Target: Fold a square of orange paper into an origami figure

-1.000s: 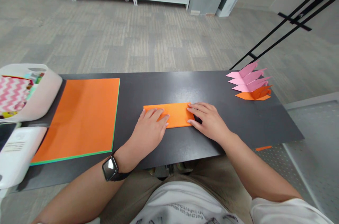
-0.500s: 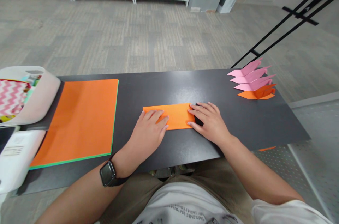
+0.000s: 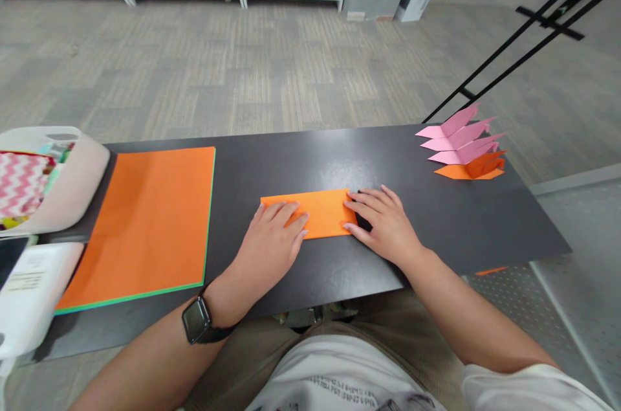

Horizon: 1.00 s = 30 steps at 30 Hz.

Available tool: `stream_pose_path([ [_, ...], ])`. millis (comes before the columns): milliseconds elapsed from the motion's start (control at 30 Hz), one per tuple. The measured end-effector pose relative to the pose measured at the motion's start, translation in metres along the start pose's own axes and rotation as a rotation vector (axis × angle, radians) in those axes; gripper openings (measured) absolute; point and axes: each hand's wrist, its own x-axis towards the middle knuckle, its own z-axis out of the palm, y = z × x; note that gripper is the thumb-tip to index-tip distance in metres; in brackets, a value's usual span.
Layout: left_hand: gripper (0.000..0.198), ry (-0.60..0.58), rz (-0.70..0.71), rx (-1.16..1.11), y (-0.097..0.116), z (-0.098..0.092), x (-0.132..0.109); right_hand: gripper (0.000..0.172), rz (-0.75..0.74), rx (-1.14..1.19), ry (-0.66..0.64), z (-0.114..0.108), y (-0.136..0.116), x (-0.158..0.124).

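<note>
A folded orange paper strip (image 3: 324,211) lies flat near the middle of the black table (image 3: 436,217). My left hand (image 3: 272,241) rests on the strip's left part, fingers stretched flat and pressing down. My right hand (image 3: 383,222) lies beside the strip's right end, fingers spread, their tips touching its edge. Neither hand grips anything. A dark watch (image 3: 198,320) sits on my left wrist.
A stack of large orange sheets (image 3: 145,220) with a green edge lies at the left. Further left stand a white bin (image 3: 72,188) holding patterned paper and a white device (image 3: 29,288). Folded pink and orange paper pieces (image 3: 463,151) sit at the table's far right corner.
Both hands and the orange strip stay almost where they were. Only the head camera has shifted slightly.
</note>
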Motion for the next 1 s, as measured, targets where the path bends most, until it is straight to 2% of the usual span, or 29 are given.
stream_pose_path([
  [1000, 0.032, -0.010, -0.011, 0.033, 0.0026, -0.0020, -0.0020, 0.035, -0.015, -0.053, 0.005, 0.0010, 0.0010, -0.0002],
])
